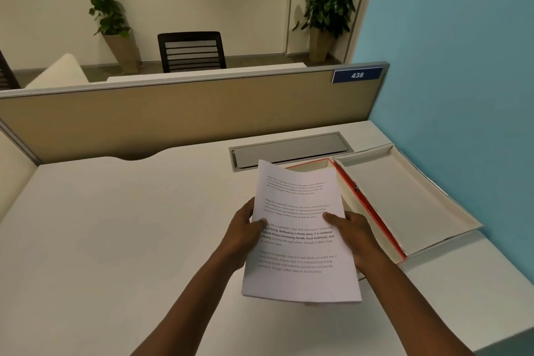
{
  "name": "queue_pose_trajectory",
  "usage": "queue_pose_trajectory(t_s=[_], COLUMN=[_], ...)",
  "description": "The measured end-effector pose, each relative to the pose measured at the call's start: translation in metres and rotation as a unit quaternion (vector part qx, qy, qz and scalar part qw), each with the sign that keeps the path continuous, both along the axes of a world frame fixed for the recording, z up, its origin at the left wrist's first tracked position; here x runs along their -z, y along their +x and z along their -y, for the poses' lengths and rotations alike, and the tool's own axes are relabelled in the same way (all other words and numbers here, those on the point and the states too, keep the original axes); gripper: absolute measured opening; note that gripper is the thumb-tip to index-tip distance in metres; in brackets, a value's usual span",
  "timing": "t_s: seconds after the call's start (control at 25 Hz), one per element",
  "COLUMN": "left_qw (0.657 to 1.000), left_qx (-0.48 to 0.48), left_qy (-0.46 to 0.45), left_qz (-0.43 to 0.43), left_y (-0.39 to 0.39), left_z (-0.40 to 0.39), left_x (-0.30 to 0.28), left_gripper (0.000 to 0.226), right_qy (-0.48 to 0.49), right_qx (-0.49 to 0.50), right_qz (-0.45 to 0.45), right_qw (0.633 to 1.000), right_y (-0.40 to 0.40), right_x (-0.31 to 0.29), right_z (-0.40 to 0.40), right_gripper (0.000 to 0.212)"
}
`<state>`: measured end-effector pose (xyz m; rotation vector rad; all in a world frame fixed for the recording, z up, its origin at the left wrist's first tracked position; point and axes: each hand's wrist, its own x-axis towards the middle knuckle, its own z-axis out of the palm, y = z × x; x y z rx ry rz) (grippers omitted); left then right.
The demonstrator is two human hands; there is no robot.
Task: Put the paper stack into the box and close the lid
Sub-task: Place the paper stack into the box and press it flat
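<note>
A white paper stack (300, 243) with printed text is held above the desk, tilted slightly. My left hand (242, 231) grips its left edge, thumb on top. My right hand (351, 230) grips its right edge the same way. Behind and to the right of the stack lies the red box (351, 196), open, with a cream inside; the paper hides most of it. Its lid (404, 196) is folded out flat to the right, cream side up, next to the blue wall.
The white desk (130, 225) runs left and toward me. A grey cable tray cover (289, 150) is set into the desk behind the box. A tan partition (173, 115) stands along the back and a blue wall (462, 66) on the right.
</note>
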<state>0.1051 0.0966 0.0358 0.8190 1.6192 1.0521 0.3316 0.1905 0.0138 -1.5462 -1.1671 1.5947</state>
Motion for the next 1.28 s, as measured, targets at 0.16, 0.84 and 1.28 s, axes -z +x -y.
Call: queue_pose_trajectory(t_s=[0.16, 0.84, 1.28], left_qw=[0.999, 0.994, 0.977], left_qx=[-0.042, -0.004, -0.07], left_qy=[-0.007, -0.027, -0.039], left_qz=[0.023, 0.102, 0.199], left_y=[0.051, 0.241, 0.299], left_z=[-0.027, -0.198, -0.243], left_x=[0.007, 0.003, 0.034], left_gripper=[0.039, 0.052, 0.063], right_qy=[-0.013, 0.035, 0.002], right_qx=[-0.03, -0.015, -0.097], right_qz=[0.019, 0.072, 0.162], right_qw=[0.999, 0.997, 0.982], right_y=[0.046, 0.236, 0.266], right_x=[-0.011, -0.007, 0.011], right_z=[-0.04, -0.197, -0.282], right_gripper=[0.02, 0.022, 0.033])
